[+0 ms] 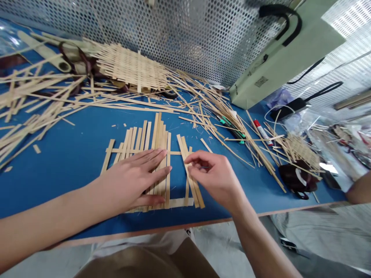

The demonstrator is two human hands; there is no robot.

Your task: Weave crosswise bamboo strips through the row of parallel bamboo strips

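the left hand (130, 181) lies flat, fingers spread, on the woven bamboo strips (159, 154); the right hand (216, 177) pinches a slanted strip (182, 148) beside them.

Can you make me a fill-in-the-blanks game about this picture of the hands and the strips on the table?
The tabletop is ____.
The left hand lies ____ on the row of strips.
The red-and-white tube lies to the ____ of the right hand.
The woven mat is made of crossing ____.

Missing words: blue; flat; right; strips.
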